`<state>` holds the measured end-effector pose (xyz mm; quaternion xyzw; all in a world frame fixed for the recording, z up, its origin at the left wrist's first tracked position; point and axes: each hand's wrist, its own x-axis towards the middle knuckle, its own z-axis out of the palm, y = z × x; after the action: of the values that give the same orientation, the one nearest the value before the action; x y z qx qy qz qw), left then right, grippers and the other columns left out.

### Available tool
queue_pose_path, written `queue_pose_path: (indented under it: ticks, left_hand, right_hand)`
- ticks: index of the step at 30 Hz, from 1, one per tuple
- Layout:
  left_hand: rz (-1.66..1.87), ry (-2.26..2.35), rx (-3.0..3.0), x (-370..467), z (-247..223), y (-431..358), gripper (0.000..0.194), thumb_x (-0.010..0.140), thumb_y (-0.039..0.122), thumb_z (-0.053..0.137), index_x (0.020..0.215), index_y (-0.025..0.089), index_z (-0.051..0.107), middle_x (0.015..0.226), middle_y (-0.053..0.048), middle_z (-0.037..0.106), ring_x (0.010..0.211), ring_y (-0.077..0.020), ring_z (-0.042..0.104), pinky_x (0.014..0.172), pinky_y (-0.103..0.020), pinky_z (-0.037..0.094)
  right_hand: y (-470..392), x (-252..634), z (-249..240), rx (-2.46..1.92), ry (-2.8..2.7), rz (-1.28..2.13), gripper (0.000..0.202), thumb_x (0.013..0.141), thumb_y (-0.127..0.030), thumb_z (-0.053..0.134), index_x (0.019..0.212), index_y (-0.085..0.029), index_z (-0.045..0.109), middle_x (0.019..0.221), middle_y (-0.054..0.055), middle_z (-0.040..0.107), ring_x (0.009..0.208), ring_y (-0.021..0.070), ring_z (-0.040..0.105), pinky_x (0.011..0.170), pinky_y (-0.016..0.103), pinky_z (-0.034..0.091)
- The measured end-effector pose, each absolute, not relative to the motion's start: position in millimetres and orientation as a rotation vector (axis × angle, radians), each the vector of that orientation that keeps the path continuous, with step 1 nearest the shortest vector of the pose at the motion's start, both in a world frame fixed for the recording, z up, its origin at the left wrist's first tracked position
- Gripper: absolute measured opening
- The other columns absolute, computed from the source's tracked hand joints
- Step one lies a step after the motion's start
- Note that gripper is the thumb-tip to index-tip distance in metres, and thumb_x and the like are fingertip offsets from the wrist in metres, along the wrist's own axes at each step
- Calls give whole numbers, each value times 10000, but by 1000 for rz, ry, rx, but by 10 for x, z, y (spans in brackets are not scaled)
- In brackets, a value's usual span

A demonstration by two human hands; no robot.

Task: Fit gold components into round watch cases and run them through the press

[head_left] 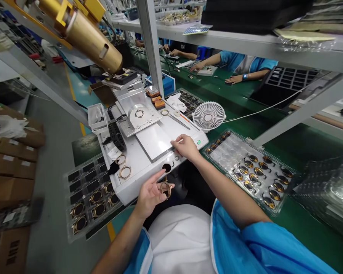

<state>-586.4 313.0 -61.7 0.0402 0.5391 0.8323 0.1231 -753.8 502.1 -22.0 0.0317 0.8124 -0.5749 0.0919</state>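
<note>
My left hand (pixel 149 196) holds a gold watch-case ring (pixel 165 190) between thumb and fingers, just in front of the white machine (pixel 137 180). My right hand (pixel 186 147) is closed in a pinch at the right edge of a smooth white plate (pixel 157 141) on the machine's top; anything between its fingertips is too small to make out. Behind that plate stands a metal fixture (pixel 139 113) with a round seat. Two more gold rings, one of them a loose ring (pixel 125 172), lie at the machine's left front corner. A green-lit button (pixel 199 142) is right of my right hand.
On the left, a clear tray (pixel 71 207) carries gold-rimmed watch parts. Another tray (pixel 217 154) on the right holds several round parts with short cables. A white fan (pixel 208 116), tweezers (pixel 175 120) and a gold cylinder (pixel 94 42) stand around the machine. Co-workers' hands (pixel 234 79) show across the bench.
</note>
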Motion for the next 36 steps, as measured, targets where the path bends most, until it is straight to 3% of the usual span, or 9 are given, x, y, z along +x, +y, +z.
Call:
queue_pose_path:
  ticks: [3,5,9,11,14,19,24,32,36]
  left_hand:
    - [2349,1785,201,-5788,-639,3116,930,764,351,903,1564,195,455,1282,-203,725,1129,-331,745,944,-432,609]
    - [2218,2071,281,-5754,-662,3146,956,784,268,883,1602,261,389,1567,-235,505,1154,-324,739,992,-463,599]
    - [1812,2520,560,-5769,-688,3306,1023,795,209,850,1642,333,289,1740,-211,173,1108,-299,757,1083,-511,558]
    - [1680,2551,644,-5805,-682,3393,1017,799,220,839,1649,310,287,1728,-205,224,1182,-345,723,1072,-520,569]
    - [1680,2476,706,-5848,-657,3466,993,781,214,854,1629,305,346,1708,-198,287,1177,-360,726,1106,-543,541]
    - [2031,2225,603,-5866,-639,3434,926,728,192,910,1539,319,480,1743,-219,140,1069,-307,774,1023,-477,599]
    - [1949,2285,665,-5877,-645,3391,878,707,189,922,1493,264,537,1541,-217,540,1078,-313,767,1109,-522,531]
    - [1540,2508,824,-5908,-629,3348,829,835,144,768,1578,303,436,1652,-139,429,1324,-344,646,1125,-492,520]
    - [1750,2349,794,-5932,-640,3336,892,780,148,837,1566,306,447,1643,-181,431,1170,-302,739,1112,-483,533]
  right_hand:
    - [5095,-7326,-263,76,2550,-1757,290,850,-368,742,897,-247,482,502,-97,527,462,152,522,513,249,390]
    - [5131,-7056,-329,-59,2465,-1867,277,883,-448,700,884,-232,528,564,-59,573,518,156,560,519,256,419]
    - [5113,-6536,-475,-277,2030,-2052,426,837,-520,766,1083,-185,674,960,77,741,810,205,702,604,284,550]
    - [5103,-6423,-511,-246,1928,-2137,510,797,-497,825,1181,-190,688,1015,79,750,868,205,706,671,295,580]
    - [5156,-6437,-499,-98,1817,-2264,384,806,-509,822,999,-187,747,834,35,742,718,158,676,669,287,576]
    - [5302,-6501,-399,-23,1620,-2282,379,753,-523,869,837,-174,747,624,-2,694,517,130,625,553,284,582]
    - [5297,-6461,-409,83,1616,-2258,422,692,-505,920,836,-158,727,625,-1,706,527,136,674,539,272,617]
    - [5331,-6487,-472,93,1536,-2247,444,580,-423,995,808,-138,742,707,23,742,626,160,730,594,268,638]
    - [5350,-6485,-462,113,1514,-2268,431,626,-479,966,754,-153,714,619,-8,692,539,120,657,536,237,577]
